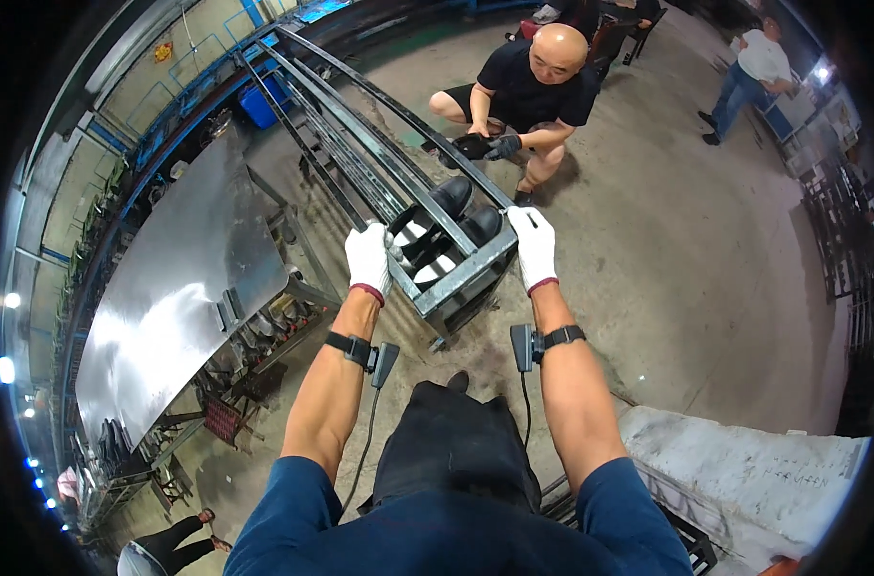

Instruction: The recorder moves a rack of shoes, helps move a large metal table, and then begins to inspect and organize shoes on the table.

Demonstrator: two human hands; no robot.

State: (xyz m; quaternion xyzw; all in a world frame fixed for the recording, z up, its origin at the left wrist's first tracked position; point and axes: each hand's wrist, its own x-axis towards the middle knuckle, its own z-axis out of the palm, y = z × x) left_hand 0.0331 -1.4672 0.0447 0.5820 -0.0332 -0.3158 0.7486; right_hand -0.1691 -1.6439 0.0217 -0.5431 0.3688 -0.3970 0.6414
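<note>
A long metal rack [472,273] stretches away from me toward the far left, its near end between my hands. My left hand [368,259], in a white knit glove with a red cuff, is closed at the rack's near left corner. At the near right corner my right hand [535,246], gloved the same way, is closed on the side rail; part of its grip is hidden. Inside the near end lie black shoes [451,196], with white-looking parts showing among them. Just beyond the rack's right side a crouching person [552,91] holds a dark shoe-like thing [472,146].
A large shiny metal-topped table [173,274] stands left, with items on shelves below. A blue bin [263,103] sits behind the rack. Another person [758,72] stands far right. A pale, worn block-like surface [744,470] lies at lower right. Concrete floor [667,278] extends right.
</note>
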